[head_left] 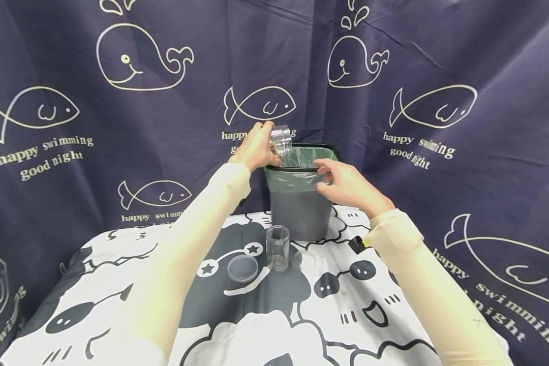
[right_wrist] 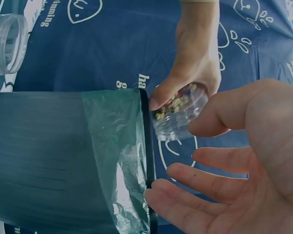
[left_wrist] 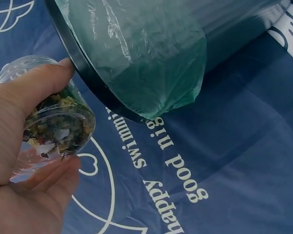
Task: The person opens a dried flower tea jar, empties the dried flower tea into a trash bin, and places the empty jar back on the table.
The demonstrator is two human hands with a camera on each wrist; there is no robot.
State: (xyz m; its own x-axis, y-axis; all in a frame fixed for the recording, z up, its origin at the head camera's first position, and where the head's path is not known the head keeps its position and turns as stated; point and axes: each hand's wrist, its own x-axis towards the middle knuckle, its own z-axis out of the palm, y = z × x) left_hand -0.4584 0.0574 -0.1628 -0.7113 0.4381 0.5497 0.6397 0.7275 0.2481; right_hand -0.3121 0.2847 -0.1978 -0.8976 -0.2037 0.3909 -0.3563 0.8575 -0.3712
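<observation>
My left hand [head_left: 255, 147] grips a clear plastic jar [head_left: 282, 139], tipped on its side at the left rim of a grey trash bin [head_left: 299, 213]. Dried bits like flower tea [left_wrist: 63, 124], yellow, green and dark red, lie inside the jar near its base in the left wrist view. A green plastic liner [left_wrist: 151, 58] is folded over the bin's black rim. At the bin's right front edge is my right hand [head_left: 347, 184], fingers spread and relaxed, holding nothing. In the right wrist view its fingertips [right_wrist: 158, 192] are right at the rim.
On the cartoon-print tablecloth in front of the bin stands a second clear jar [head_left: 278, 251]. A grey round lid [head_left: 243, 268] lies left of it and a clear lid [head_left: 305, 260] right. A dark blue fish-print curtain [head_left: 201, 112] hangs close behind the bin.
</observation>
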